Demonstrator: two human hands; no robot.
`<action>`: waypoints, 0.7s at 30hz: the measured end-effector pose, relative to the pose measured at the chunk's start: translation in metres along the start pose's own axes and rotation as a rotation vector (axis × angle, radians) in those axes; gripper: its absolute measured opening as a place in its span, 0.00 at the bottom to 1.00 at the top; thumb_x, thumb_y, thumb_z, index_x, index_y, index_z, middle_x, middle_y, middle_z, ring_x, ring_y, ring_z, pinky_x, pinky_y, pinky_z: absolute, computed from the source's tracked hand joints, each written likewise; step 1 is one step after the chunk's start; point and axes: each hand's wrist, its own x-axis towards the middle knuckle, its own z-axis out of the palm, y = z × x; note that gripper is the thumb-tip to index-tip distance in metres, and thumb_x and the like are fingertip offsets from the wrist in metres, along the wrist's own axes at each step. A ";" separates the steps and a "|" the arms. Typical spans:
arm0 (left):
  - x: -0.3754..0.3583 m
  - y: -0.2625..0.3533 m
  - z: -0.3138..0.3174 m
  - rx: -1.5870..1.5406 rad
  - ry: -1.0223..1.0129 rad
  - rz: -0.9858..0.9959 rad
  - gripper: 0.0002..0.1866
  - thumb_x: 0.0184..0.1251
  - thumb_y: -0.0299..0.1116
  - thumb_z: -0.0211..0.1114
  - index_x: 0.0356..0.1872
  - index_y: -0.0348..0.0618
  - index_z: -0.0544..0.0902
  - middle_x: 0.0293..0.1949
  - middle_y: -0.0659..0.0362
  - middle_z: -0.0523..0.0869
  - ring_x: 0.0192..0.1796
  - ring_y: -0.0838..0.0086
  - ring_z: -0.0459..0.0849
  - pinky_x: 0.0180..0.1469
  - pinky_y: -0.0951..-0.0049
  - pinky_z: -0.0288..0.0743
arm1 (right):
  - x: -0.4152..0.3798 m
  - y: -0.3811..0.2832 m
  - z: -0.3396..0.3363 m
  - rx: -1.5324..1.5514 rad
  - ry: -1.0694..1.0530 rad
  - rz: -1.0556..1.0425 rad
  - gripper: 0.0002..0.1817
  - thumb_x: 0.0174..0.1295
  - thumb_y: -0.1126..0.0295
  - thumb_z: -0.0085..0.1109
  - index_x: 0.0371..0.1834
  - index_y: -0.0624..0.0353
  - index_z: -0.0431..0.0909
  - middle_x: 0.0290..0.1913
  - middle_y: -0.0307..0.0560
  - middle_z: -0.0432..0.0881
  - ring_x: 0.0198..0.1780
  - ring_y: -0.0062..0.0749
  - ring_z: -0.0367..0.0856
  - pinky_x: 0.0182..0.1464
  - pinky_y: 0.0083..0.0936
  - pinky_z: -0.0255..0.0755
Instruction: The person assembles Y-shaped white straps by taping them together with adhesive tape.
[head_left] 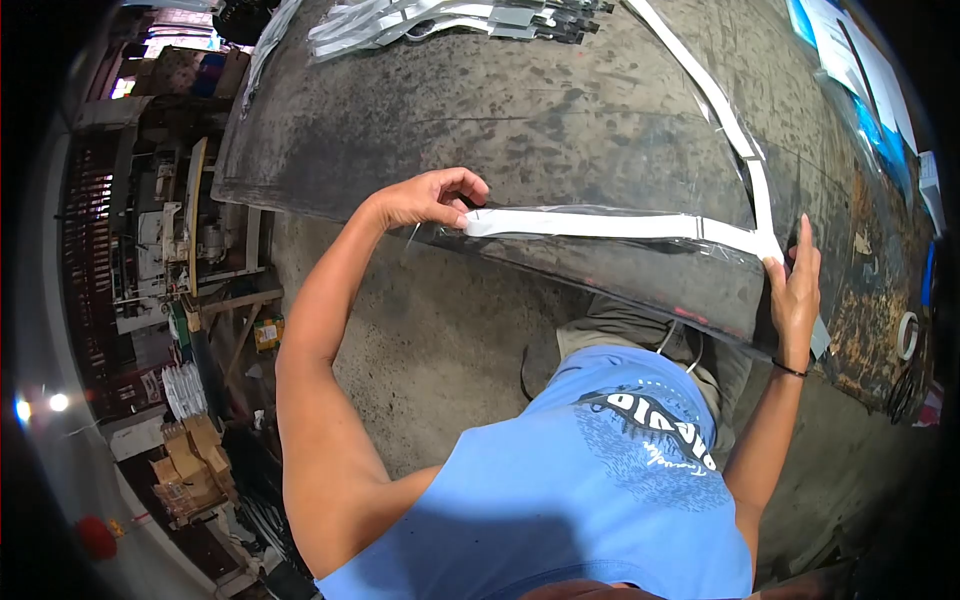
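Observation:
A long white strip (600, 224) inside clear plastic film lies along the near edge of a dark, worn table (560, 110). My left hand (432, 198) pinches the strip's left end between thumb and fingers. My right hand (795, 292), with a thin band on its wrist, lies over the strip's right end at the table edge, fingers straight and pointing away from me. At that corner a second white strip (715, 100) runs away up the table. A short end of strip (820, 340) shows below my right hand.
More white strips with dark ends (450, 20) are piled at the table's far side. Blue-and-white sheets (860, 60) lie at the far right, a tape roll (907, 335) near the right edge. Machinery (170, 230) and cardboard boxes (190, 465) stand on the left floor.

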 end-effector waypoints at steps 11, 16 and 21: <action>0.003 -0.004 0.001 0.029 0.003 -0.008 0.22 0.50 0.30 0.76 0.48 0.46 0.78 0.42 0.65 0.81 0.45 0.78 0.78 0.50 0.75 0.73 | 0.002 0.007 0.003 -0.036 -0.006 0.005 0.42 0.60 0.68 0.61 0.79 0.43 0.54 0.48 0.49 0.72 0.48 0.42 0.74 0.53 0.36 0.71; -0.002 -0.002 -0.001 -0.138 -0.027 0.073 0.19 0.51 0.32 0.76 0.44 0.47 0.79 0.38 0.66 0.81 0.44 0.79 0.78 0.49 0.75 0.73 | 0.002 0.003 0.002 -0.058 -0.012 0.039 0.41 0.60 0.71 0.62 0.77 0.44 0.56 0.53 0.50 0.74 0.52 0.45 0.77 0.55 0.39 0.72; 0.002 -0.003 -0.006 0.043 -0.015 0.056 0.17 0.55 0.29 0.74 0.45 0.43 0.79 0.39 0.65 0.81 0.44 0.80 0.79 0.46 0.78 0.74 | 0.002 0.003 0.002 -0.067 -0.023 0.065 0.41 0.60 0.71 0.62 0.77 0.44 0.56 0.53 0.51 0.74 0.53 0.45 0.77 0.55 0.39 0.72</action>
